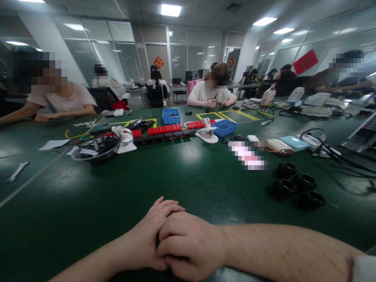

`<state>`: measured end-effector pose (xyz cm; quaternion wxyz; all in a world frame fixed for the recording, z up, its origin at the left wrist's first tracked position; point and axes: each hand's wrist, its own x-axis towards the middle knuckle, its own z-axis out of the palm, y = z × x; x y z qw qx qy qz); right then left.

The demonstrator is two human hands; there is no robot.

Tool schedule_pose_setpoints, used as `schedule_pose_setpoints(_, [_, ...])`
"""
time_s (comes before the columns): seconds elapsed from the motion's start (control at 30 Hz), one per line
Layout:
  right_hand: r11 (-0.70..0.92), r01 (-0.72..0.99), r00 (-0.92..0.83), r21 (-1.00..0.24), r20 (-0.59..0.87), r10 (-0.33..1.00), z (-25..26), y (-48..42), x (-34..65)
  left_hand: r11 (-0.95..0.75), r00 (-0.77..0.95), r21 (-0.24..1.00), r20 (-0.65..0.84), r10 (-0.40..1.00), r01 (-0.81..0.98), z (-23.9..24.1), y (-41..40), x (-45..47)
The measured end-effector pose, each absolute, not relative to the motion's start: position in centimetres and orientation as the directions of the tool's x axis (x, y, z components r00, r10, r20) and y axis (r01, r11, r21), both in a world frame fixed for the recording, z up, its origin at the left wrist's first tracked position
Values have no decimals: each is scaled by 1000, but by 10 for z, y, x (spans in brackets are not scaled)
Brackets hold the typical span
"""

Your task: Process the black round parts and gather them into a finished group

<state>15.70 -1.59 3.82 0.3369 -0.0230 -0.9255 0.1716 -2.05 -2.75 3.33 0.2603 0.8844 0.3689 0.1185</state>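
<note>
Near the front of the green table (pixel 123 184), my two hands rest together, with no tool or part visible in them. My left hand (pixel 149 231) lies underneath, its visible fingers stretched out toward the upper right; the rest of it is covered. Across it lies my right hand (pixel 190 243), fingers curled and closed around the left one. Several black round, hollow parts (pixel 282 189) stand to the right, apart from both hands. A pink-and-white flat item (pixel 246 155), blurred by pixels, lies farther ahead.
At the left are a metal bowl (pixel 94 156) of dark parts and a wrench (pixel 17 172). Red power strips (pixel 164 129), white clip bases (pixel 206 133) and blue baskets (pixel 170 116) line the middle. Cables (pixel 335 154) clutter the right. A co-worker (pixel 211 92) sits opposite.
</note>
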Motion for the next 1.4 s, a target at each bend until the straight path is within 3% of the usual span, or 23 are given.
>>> schedule_pose_setpoints(0.17, [949,-43,-842,-313,522,133,35,-16,155,-604,706,526,10,708,599,39,-31,-17])
schedule_pose_setpoints(0.3, [962,21,-827,-273,536,170,42,-16,156,-617,677,466,49,734,634,31,-32,-15])
schedule_pose_setpoints(0.53, [838,363,-706,-407,467,533,48,-17,157,-534,557,494,116,822,686,37,-32,-9])
schedule_pose_setpoints(0.6, [817,386,-695,-429,447,563,46,-15,158,-522,549,510,112,828,684,40,-32,-9])
schedule_pose_setpoints(0.77, [868,214,-704,-449,545,456,42,-11,158,-524,581,576,102,808,628,39,-30,-10])
schedule_pose_setpoints(0.9, [930,97,-690,-356,649,320,38,-11,157,-570,648,551,69,759,609,35,-28,-14])
schedule_pose_setpoints(1.13, [970,3,-831,-245,539,138,39,-14,156,-535,680,549,-87,728,643,46,-25,-16])
schedule_pose_setpoints(1.4, [954,-102,-878,-282,477,47,43,-18,153,-552,719,571,-101,688,608,51,-26,-17])
